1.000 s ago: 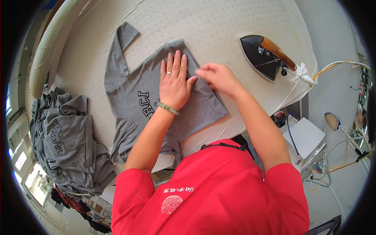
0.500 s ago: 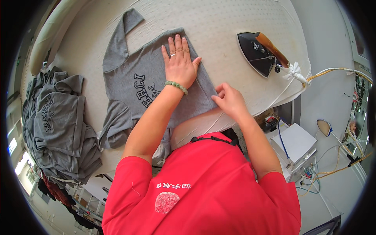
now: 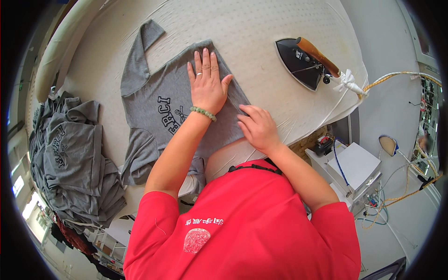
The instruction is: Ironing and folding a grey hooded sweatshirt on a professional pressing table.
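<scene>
A grey sweatshirt (image 3: 154,100) with dark lettering and a bow print lies spread on the padded ironing table (image 3: 252,28), its hem side toward the right. My left hand (image 3: 207,86) rests flat on the cloth near the far hem corner, fingers spread; a ring and a green bead bracelet show. Close to the near end of the hem, my right hand (image 3: 259,127) has its fingers stretched and slightly bent, the tips at the cloth edge. Nothing shows gripped in it. To the right stands an iron (image 3: 301,65) with a wooden handle.
A heap of grey sweatshirts (image 3: 74,158) hangs over the table's left edge. The iron's hose (image 3: 396,74) runs off to the right, tied with white cloth. At the lower right stands a white cabinet (image 3: 354,165) with cables beside it. A padded roll (image 3: 65,42) borders the far left.
My right hand has moved up and left along the hem, its fingers changing from a pinch at the near corner to spread. My left hand stays flat on the sweatshirt. The view has shifted slightly.
</scene>
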Demonstrator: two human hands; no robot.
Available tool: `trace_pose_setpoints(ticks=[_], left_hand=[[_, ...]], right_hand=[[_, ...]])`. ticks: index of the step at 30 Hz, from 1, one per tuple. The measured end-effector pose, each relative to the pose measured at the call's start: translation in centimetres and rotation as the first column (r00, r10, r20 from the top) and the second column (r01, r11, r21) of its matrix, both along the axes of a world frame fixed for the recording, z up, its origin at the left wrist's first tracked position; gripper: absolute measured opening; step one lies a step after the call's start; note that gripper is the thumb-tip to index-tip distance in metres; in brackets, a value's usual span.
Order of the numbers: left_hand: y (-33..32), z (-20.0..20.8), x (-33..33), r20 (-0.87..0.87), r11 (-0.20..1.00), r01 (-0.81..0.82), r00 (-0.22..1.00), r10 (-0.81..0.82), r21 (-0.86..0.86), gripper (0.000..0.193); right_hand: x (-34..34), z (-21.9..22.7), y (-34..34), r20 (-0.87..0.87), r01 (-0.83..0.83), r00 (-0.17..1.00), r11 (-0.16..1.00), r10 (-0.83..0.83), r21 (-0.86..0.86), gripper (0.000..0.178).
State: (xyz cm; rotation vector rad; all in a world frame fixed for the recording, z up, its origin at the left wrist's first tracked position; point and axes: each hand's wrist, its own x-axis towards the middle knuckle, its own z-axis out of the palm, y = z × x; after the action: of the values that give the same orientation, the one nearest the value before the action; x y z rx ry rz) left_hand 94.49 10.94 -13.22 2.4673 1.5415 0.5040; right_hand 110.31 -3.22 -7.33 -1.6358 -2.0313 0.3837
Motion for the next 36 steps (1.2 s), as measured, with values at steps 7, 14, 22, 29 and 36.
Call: trace_pose_setpoints(ticks=[7, 14, 22, 29, 36], left_hand=[[-4.5, 0.7, -2.0, 0.085, 0.989, 0.125, 0.989, -0.118, -0.078, 0.074], [-5.8, 1.2, -1.5, 0.105, 0.987, 0.094, 0.991, -0.08, -0.133, 0.076], [-6.3, 1.1, -1.2, 0.058, 0.99, 0.074, 0.996, -0.067, -0.123, 0.08], [-6.3, 1.4, -0.8, 0.03, 0.986, 0.073, 0.997, -0.069, -0.149, 0.077], [-6.2, 1.7, 0.4, 0.002, 0.989, 0.026, 1.0, -0.026, -0.148, 0.078]], right_hand=[[1.0, -1.1, 5.5, -0.18, 0.286, 0.924, 0.921, -0.338, -0.264, 0.022], [0.1, -1.3, 8.0, -0.002, 0.232, 0.972, 0.953, -0.237, -0.195, 0.016], [-0.1, -1.7, 7.8, -0.069, 0.264, 0.955, 0.932, -0.289, -0.247, 0.012], [0.0, -2.3, 7.5, -0.249, 0.265, 0.898, 0.897, -0.363, -0.353, 0.016], [4.1, -1.9, 1.4, -0.385, -0.065, 0.798, 0.569, -0.464, -0.82, 0.027]])
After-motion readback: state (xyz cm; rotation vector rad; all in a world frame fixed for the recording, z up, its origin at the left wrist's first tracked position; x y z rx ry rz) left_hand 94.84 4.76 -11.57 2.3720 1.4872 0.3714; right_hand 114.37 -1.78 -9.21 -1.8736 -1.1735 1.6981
